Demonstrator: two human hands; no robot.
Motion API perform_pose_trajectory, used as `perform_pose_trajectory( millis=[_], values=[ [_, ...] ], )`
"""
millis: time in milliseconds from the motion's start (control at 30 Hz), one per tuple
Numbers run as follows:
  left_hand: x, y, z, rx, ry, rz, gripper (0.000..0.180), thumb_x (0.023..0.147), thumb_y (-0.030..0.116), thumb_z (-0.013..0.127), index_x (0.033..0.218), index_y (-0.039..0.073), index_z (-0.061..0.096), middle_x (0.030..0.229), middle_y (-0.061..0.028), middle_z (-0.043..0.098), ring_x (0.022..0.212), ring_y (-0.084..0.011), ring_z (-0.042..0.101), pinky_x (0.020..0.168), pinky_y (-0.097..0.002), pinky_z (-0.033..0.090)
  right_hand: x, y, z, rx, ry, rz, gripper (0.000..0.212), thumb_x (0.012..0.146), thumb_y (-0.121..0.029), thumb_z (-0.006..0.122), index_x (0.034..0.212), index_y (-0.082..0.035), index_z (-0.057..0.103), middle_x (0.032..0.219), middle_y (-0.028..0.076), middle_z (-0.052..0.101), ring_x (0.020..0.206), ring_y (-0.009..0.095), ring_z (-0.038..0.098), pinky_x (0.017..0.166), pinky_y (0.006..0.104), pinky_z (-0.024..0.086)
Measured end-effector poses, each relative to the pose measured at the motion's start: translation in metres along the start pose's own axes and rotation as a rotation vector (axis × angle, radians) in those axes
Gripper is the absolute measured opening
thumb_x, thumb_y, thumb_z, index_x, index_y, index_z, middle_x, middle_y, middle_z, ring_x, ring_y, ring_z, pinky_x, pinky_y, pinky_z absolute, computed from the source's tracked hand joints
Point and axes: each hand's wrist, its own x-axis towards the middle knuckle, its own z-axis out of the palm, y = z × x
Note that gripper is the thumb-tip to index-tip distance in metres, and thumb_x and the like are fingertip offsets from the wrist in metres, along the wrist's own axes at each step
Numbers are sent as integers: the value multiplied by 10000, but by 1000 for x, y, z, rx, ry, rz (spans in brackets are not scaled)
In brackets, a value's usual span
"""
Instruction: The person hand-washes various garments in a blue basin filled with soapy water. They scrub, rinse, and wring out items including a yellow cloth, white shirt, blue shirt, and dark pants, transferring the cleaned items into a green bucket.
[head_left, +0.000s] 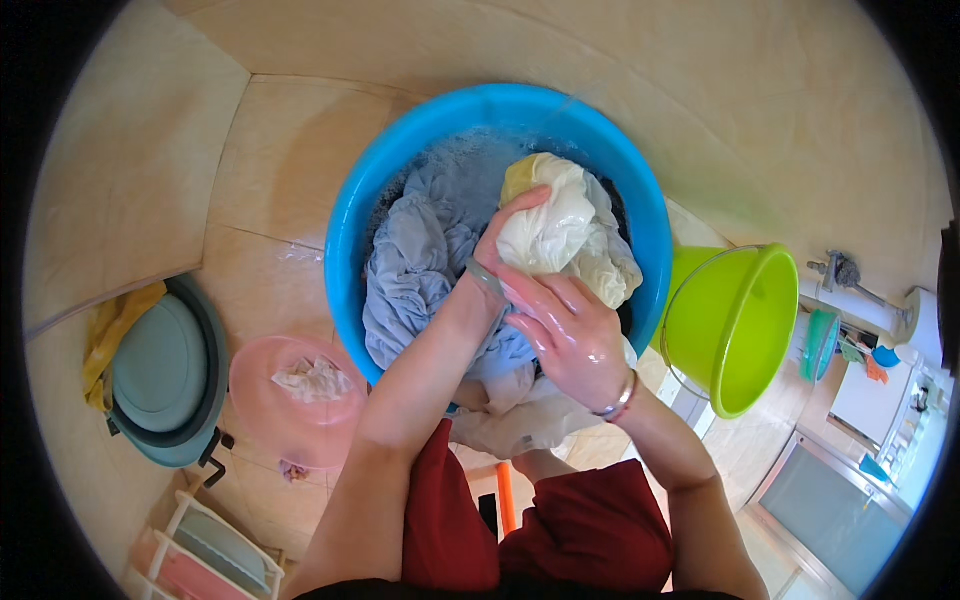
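Note:
My left hand [512, 222] is closed on a bunched wet white cloth [555, 225] with a yellowish patch at its upper left. A pale bangle circles that wrist. My right hand [572, 335] is wet and open, fingers stretched out and apart, its fingertips close to the left wrist; whether they touch it I cannot tell. Both hands are over a large blue basin [345, 215] with foamy water. Beside the white cloth, light blue fabric [415, 260] lies crumpled in the basin. Off-white fabric [520, 425] hangs over the basin's near rim.
A lime green bucket [775, 330] lies tilted right of the basin. Left stand a pink basin [275, 440] holding a small white cloth [312, 380] and a stack of grey-green basins [165, 365]. A rack [215, 550] is at lower left; a tap [840, 270] is on the right.

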Motion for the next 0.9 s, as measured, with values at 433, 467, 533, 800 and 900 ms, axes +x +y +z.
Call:
perform_pose_trajectory(
  millis=[433, 467, 533, 800, 900],
  values=[
    [10, -29, -11, -118, -210, 119, 429, 962, 407, 536, 1267, 106, 545, 1145, -56, 636, 1013, -162, 615, 874, -320, 501, 50, 31, 35, -17, 524, -79, 154, 733, -122, 787, 755, -86, 638, 738, 69, 584, 572, 260, 596, 501, 340, 486],
    [9, -31, -9, -15, -85, 215, 423, 960, 400, 542, 1262, 104, 548, 1141, -58, 638, 1007, -163, 617, 870, -318, 502, 51, 34, 36, -16, 518, -75, 145, 743, -104, 771, 742, -75, 628, 718, 76, 579, 568, 265, 593, 499, 339, 483],
    [9, -34, -2, 225, 193, 380, 412, 955, 385, 552, 1251, 99, 553, 1132, -60, 641, 995, -164, 620, 862, -314, 503, 54, 41, 33, -6, 507, -80, 130, 769, -86, 737, 731, -58, 616, 694, 96, 576, 563, 281, 591, 497, 344, 481],
    [-12, -25, 9, 512, 845, 471, 327, 865, 262, 677, 1089, 26, 644, 1023, -66, 666, 901, -148, 635, 788, -285, 507, 80, 148, 37, -124, 490, 217, 227, 857, -191, 638, 699, -32, 601, 585, 150, 570, 545, 319, 590, 516, 407, 461],
    [-10, -13, -1, 660, 797, 698, 395, 857, 258, 695, 1152, 13, 601, 1062, -66, 651, 924, -146, 624, 801, -280, 499, 77, 165, 42, -63, 437, 333, 232, 848, -269, 645, 751, -59, 631, 666, 124, 586, 627, 346, 599, 600, 420, 501]
  ],
)
